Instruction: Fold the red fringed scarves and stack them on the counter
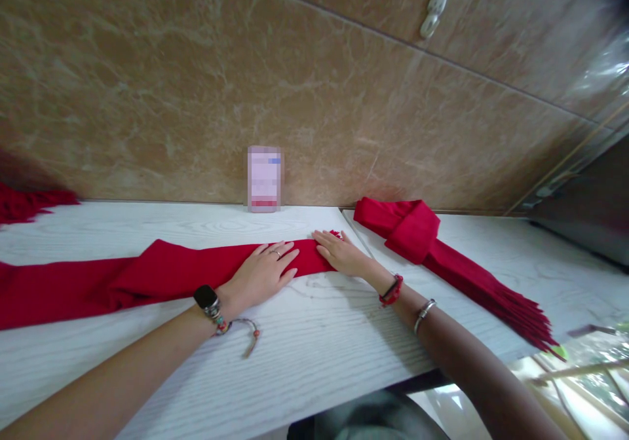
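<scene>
A long red scarf [181, 270] lies folded lengthwise across the white table, running off the left edge of the view, with a raised fold left of centre. My left hand [263, 273] rests flat on it, fingers spread, with a ring on one finger. Near the scarf's right end, my right hand [341, 253] lies with its fingers stretched over the cloth; a bit of fringe shows beyond them. Further right, a second red scarf [413, 230] is folded over itself in a loop, its fringed tail reaching towards the table's front right edge.
A phone [264, 181] with a blurred screen leans upright against the brown marble wall. More red fringed cloth [29, 203] lies at the far left. The white table [295, 355] has a seam right of centre. A dark stool seat [373, 417] is below its front edge.
</scene>
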`<state>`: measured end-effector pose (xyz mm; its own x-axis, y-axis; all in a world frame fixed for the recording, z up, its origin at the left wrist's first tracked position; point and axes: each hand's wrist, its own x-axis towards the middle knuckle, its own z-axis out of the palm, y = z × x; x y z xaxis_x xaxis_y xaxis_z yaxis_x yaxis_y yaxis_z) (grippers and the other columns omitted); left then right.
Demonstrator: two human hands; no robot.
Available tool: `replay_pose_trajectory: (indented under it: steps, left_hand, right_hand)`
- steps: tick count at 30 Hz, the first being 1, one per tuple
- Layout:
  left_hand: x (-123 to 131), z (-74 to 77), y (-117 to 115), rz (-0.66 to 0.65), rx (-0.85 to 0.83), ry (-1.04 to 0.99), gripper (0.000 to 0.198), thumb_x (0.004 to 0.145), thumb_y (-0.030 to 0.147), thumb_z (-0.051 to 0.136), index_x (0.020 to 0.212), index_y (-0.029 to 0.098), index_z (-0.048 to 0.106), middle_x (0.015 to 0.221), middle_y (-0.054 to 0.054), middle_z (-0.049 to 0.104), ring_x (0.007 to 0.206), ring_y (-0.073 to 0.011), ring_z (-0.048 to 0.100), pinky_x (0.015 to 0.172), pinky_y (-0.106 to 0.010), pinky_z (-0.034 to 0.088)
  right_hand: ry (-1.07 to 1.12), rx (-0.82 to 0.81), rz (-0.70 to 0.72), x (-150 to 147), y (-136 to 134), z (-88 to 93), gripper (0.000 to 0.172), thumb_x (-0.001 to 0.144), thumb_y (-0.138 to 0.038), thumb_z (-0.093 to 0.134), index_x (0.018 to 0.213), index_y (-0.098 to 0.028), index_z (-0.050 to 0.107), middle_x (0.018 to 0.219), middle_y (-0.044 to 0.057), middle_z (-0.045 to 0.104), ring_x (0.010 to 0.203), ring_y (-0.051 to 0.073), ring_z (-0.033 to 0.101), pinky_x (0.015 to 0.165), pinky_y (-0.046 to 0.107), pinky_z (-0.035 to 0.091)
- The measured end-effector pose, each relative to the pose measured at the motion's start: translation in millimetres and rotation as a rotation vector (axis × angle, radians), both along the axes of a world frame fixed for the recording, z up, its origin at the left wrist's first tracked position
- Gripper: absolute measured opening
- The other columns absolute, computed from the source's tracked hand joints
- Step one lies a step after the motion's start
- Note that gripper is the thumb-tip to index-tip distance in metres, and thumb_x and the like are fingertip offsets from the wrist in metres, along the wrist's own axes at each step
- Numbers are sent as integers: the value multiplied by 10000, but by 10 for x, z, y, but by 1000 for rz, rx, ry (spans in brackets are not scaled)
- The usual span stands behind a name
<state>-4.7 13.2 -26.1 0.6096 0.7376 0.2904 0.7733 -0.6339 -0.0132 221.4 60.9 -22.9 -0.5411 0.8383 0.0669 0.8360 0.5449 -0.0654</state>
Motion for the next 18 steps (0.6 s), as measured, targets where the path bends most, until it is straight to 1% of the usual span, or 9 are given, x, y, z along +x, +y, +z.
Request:
replay_pose_trajectory:
  steps: [4, 6, 8, 9, 11, 13, 15, 16, 18]
  left_hand:
    - [-3, 24, -12, 7, -19, 24, 419, 932, 349, 338, 1302, 182, 439, 1375, -76, 420, 1247, -217, 389, 1025, -393, 282]
    - [0, 44, -22, 11, -31, 34, 416, 932, 346, 338, 1299, 180, 442, 1376, -78, 419, 1251, -221, 386, 1022, -396, 287]
    - [4, 58, -29, 15, -36, 39, 414, 931, 343, 340, 1295, 176, 448, 1374, -81, 421, 1254, -224, 383, 1021, -395, 291]
    - [6, 60, -31, 17, -34, 38, 413, 931, 342, 342, 1292, 175, 451, 1372, -81, 424, 1255, -224, 382, 1021, -394, 291]
    - [7, 57, -29, 16, -28, 36, 415, 931, 344, 342, 1292, 171, 451, 1369, -83, 427, 1256, -223, 380, 1022, -395, 290]
    - [6, 46, -23, 12, -24, 34, 418, 932, 346, 339, 1297, 171, 445, 1370, -83, 426, 1254, -220, 381, 1022, -396, 287]
    - [2, 35, -17, 6, -20, 28, 420, 933, 350, 335, 1302, 177, 438, 1369, -82, 427, 1252, -217, 383, 1024, -395, 283]
    - [0, 32, -15, 4, -18, 24, 420, 933, 351, 334, 1302, 179, 438, 1368, -81, 428, 1251, -215, 385, 1024, -392, 283]
    - [-4, 32, -14, 4, -16, 23, 417, 933, 348, 334, 1298, 179, 442, 1371, -79, 426, 1252, -212, 384, 1028, -388, 281]
  right_hand:
    - [-5, -3, -185, 346, 131, -83, 474, 930, -303, 186, 1374, -213, 324, 1433, 94, 322, 1308, 272, 285, 1000, 621, 218]
    - [-26, 66, -249, 500, 207, -96, 464, 919, -271, 221, 1361, -205, 346, 1420, 109, 345, 1306, 288, 285, 991, 636, 215]
    - [10, 144, -265, 527, 242, -70, 471, 912, -254, 248, 1368, -172, 332, 1423, 131, 335, 1316, 285, 263, 1008, 606, 215]
    - [52, 177, -248, 486, 237, -46, 479, 914, -260, 250, 1377, -155, 312, 1431, 137, 316, 1325, 277, 242, 1024, 580, 210]
    - [130, 203, -153, 325, 182, 2, 492, 927, -290, 231, 1398, -152, 268, 1452, 129, 271, 1341, 252, 202, 1049, 535, 196]
    - [124, 164, -2, 140, 96, 23, 496, 936, -324, 216, 1407, -171, 249, 1453, 117, 271, 1339, 238, 208, 1060, 516, 187]
    - [52, 91, 118, 34, 28, 4, 492, 941, -335, 215, 1404, -176, 260, 1438, 122, 303, 1326, 241, 248, 1058, 513, 198]
    - [18, 61, 136, 31, 14, -17, 490, 942, -337, 212, 1401, -175, 268, 1431, 125, 315, 1320, 246, 263, 1053, 521, 206]
    - [-17, 31, 78, 125, 31, -69, 487, 945, -341, 198, 1396, -174, 278, 1430, 122, 315, 1315, 256, 273, 1037, 553, 214]
